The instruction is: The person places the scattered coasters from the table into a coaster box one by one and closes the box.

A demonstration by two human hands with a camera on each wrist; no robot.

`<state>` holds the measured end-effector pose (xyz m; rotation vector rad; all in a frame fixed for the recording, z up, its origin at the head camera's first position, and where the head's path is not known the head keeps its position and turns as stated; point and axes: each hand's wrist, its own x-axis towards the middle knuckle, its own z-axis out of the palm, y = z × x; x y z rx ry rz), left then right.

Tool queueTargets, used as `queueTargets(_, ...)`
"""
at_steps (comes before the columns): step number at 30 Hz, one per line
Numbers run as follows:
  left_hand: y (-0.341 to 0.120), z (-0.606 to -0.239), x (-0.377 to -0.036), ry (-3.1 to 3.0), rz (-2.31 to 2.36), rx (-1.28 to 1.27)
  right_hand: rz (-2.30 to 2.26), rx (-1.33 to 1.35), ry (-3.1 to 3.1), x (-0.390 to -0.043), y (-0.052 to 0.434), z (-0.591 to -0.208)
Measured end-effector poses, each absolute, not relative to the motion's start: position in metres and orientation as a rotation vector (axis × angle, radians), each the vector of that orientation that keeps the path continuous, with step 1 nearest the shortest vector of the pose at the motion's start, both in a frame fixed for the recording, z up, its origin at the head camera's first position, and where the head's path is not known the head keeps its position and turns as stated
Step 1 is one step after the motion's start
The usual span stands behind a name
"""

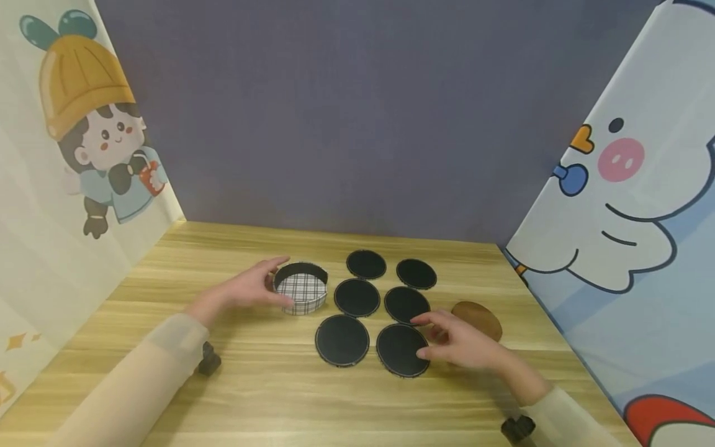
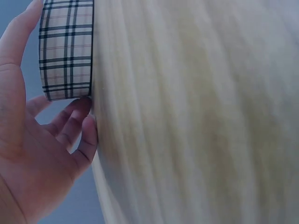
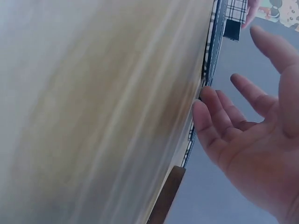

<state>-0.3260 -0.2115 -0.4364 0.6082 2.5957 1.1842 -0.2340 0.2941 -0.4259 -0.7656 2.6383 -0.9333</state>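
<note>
A round plaid holder (image 1: pixel 302 290) with a dark inside stands open on the wooden table (image 1: pixel 223 385). My left hand (image 1: pixel 281 283) grips its left side, thumb over the far rim and fingers (image 2: pixel 79 135) curled at its base; the plaid wall (image 2: pixel 67 51) fills the left wrist view's top. Several black round coasters lie in two columns to its right. My right hand (image 1: pixel 420 337) rests with relaxed fingers (image 3: pixel 210 121) on the right edge of the nearest right coaster (image 1: pixel 399 351). Next to it lies another coaster (image 1: pixel 342 340).
A brown wooden disc (image 1: pixel 479 318) lies just beyond my right hand, near the right wall panel (image 1: pixel 625 248). Cartoon panels stand at the left (image 1: pixel 67 186) and right, and a grey wall closes the back. Bare table lies in front of the coasters.
</note>
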Motion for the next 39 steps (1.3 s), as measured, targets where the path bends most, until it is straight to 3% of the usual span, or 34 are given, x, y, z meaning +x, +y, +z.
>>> queueTargets(39, -0.210, -0.442, -0.325, 2.611, 1.199, 0.547, -0.573, -0.862, 2.700, -0.211, 0.273, -0.430)
